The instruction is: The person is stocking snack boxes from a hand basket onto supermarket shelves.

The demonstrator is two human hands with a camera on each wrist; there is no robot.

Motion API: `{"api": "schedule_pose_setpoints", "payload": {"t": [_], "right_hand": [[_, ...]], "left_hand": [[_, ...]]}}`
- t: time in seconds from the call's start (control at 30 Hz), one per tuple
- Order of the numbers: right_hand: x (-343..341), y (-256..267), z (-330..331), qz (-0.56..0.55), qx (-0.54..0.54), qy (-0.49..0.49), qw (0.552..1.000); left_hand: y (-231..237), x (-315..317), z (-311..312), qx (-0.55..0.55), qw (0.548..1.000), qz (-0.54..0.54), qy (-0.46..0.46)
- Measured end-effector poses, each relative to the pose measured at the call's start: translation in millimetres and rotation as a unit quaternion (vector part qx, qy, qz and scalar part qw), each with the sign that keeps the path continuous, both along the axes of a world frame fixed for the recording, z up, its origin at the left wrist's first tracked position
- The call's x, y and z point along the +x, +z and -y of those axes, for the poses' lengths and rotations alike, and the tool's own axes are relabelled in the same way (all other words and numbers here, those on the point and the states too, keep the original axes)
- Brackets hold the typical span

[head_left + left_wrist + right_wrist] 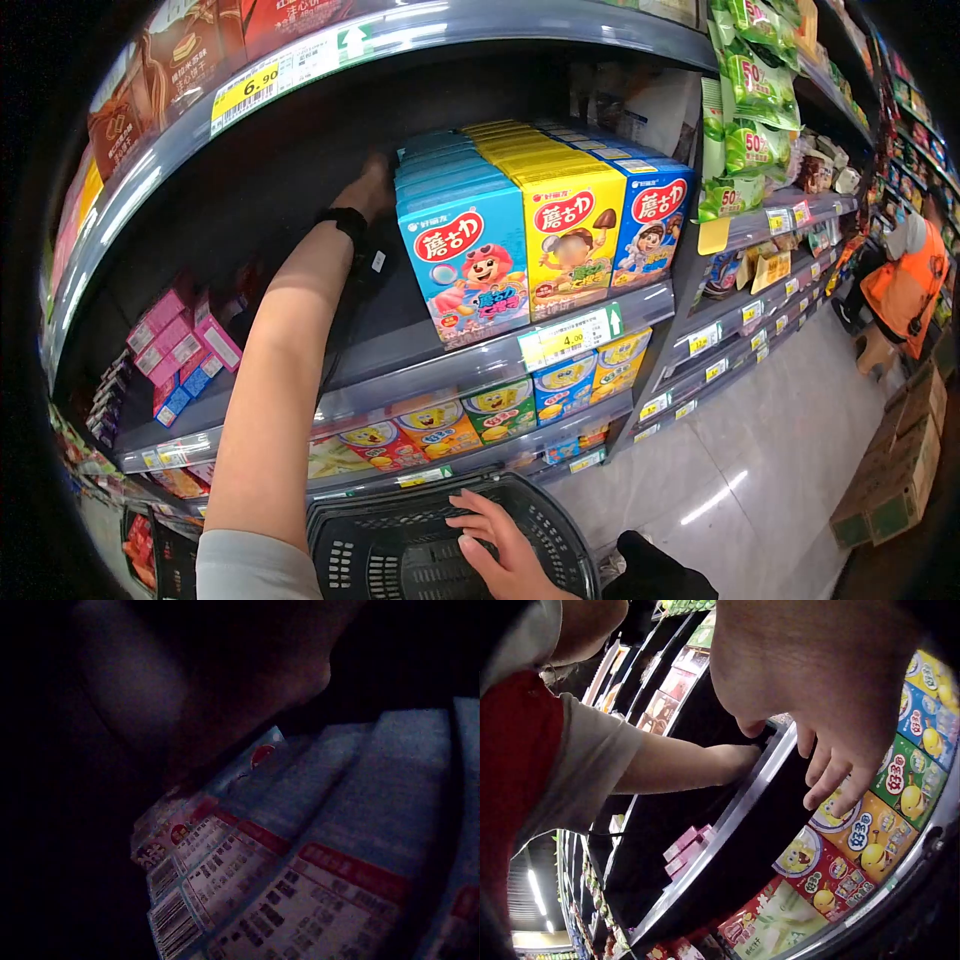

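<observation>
Head view: a shop shelf [440,378] carries rows of boxes near its right end, with one arm reaching in over its front edge.
Left hand: the left hand [375,185] is deep in the shelf's shadow, near the back left corner of the light-blue row, a dark wristband [345,228] behind it.
Left fingers: lost in darkness; the left wrist view shows them pointing down by the far box, but I cannot tell how far they are spread or whether they grip it.
Light-blue boxes: the light-blue boxes [465,250] stand upright, one behind another, from the shelf's front edge backwards.
Beside them: yellow boxes [575,235], then dark-blue boxes [652,235] nearest the shelf's right end.
Right hand: the right hand [505,545] is above the basket [415,545]; whether it touches the rim cannot be told.
Right fingers: loosely bent, a little apart, holding nothing.
Pink boxes: several pink boxes [175,335] lie untidily near the shelf's left front corner.
Price tag: a price tag [570,340] sits on the front edge below the yellow boxes.
</observation>
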State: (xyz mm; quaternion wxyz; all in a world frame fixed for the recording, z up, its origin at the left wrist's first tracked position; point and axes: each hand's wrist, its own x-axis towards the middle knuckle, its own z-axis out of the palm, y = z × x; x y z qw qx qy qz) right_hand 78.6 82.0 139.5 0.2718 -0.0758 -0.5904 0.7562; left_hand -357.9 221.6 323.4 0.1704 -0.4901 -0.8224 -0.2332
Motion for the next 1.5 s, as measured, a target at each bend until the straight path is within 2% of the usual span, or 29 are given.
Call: {"api": "schedule_pose_setpoints", "payload": {"t": [0.13, 0.33, 0.47, 0.53, 0.83, 0.97, 1.07, 1.1, 1.17, 1.2, 1.23, 1.27, 1.33, 1.37, 1.4, 1.47, 1.5], "right_hand": [[-1.6, -2.3, -1.8, 0.004, -0.006, -0.011, 1.000], [-2.8, -4.4, 2.3, -0.014, -0.026, -0.008, 1.000], [-1.3, -3.3, -1.0, -0.018, -0.018, -0.007, 1.000], [1.7, 3.0, -8.6, 0.047, -0.012, 0.066, 0.997], [-2.1, -4.0, -0.5, 0.018, 0.017, 0.071, 0.997], [-5.5, -4.6, 1.9, -0.010, 0.039, 0.030, 0.999], [-7.6, -4.6, 3.1, 0.004, 0.025, 0.022, 0.999], [-9.4, -8.0, 2.8, 0.009, 0.053, 0.008, 0.999], [-12.9, -14.8, 1.1, 0.041, 0.122, -0.014, 0.991], [-13.6, -17.6, -1.7, 0.069, 0.167, -0.022, 0.983], [-12.9, -23.1, -5.8, 0.100, 0.309, -0.053, 0.944], [-11.5, -29.0, -11.4, 0.125, 0.445, -0.084, 0.883], [-6.6, -39.7, -17.1, 0.276, 0.577, -0.092, 0.763], [-7.2, -47.7, -20.2, 0.358, 0.582, -0.099, 0.724], [-8.1, -57.2, -22.9, 0.443, 0.581, -0.102, 0.676], [-9.5, -76.5, -35.4, 0.513, 0.549, -0.101, 0.652], [-10.1, -94.4, -46.7, 0.539, 0.511, -0.078, 0.665]], "left_hand": [[3.6, 9.6, -10.9, 0.115, 0.977, 0.174, -0.043], [1.9, 16.5, -13.9, 0.169, 0.901, 0.390, -0.090], [6.6, 15.9, -16.0, 0.175, 0.860, 0.468, -0.108], [10.4, 15.2, -16.7, 0.171, 0.844, 0.496, -0.114], [22.9, 21.8, 0.1, 0.141, 0.806, 0.566, -0.106], [27.9, 42.0, 30.4, 0.118, 0.804, 0.578, -0.069], [26.2, 80.6, 81.9, 0.089, 0.810, 0.579, -0.031], [28.2, 125.8, 117.9, 0.029, 0.886, 0.459, -0.066], [9.8, 162.8, 175.0, 0.006, 0.934, 0.342, -0.099], [0.2, 186.7, 205.4, -0.004, 0.936, 0.335, -0.106], [-16.9, 198.2, 235.5, -0.033, 0.940, 0.305, -0.152], [-29.2, 225.1, 266.0, -0.059, 0.948, 0.278, -0.146], [-66.1, 256.3, 319.2, -0.059, 0.960, 0.226, -0.157], [-85.5, 264.7, 341.1, -0.072, 0.974, 0.159, -0.141], [-103.7, 272.4, 361.3, -0.053, 0.975, 0.166, -0.134], [-140.1, 274.1, 393.5, -0.059, 0.966, 0.247, -0.047], [-160.6, 270.3, 407.2, -0.023, 0.971, 0.231, -0.055]]}}
